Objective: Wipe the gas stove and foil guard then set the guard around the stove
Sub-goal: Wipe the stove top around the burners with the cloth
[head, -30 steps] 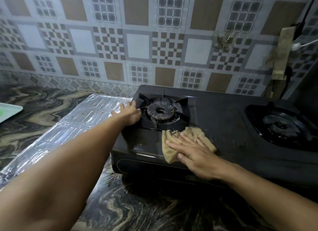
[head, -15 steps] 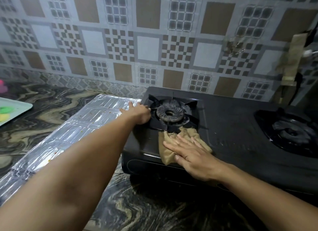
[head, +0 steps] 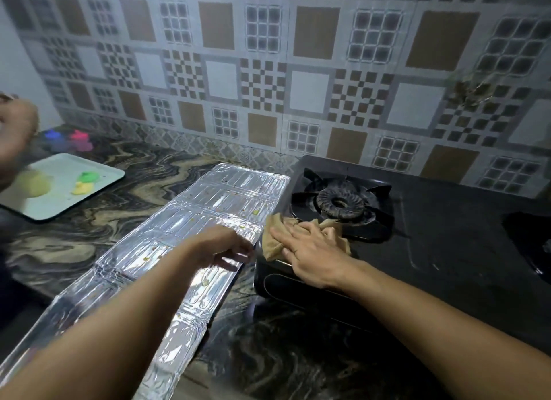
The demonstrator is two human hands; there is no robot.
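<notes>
Tan cloth (head: 301, 235) is pressed flat under spread right hand (head: 310, 250) on black stove (head: 447, 235). Crinkled foil guard (head: 179, 235) is touched by loosely curled left hand (head: 226, 247).

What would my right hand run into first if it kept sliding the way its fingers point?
Probably nothing solid: the right hand lies flat on the cloth, fingers pointing left, past the stove's edge toward the foil guard and left hand. Depth is unclear.

Two bare forearms with no sleeves in view, left hand (head: 226, 246) without any ring or watch, right hand (head: 310, 255) with a thin ring on one finger, no gloves
</notes>
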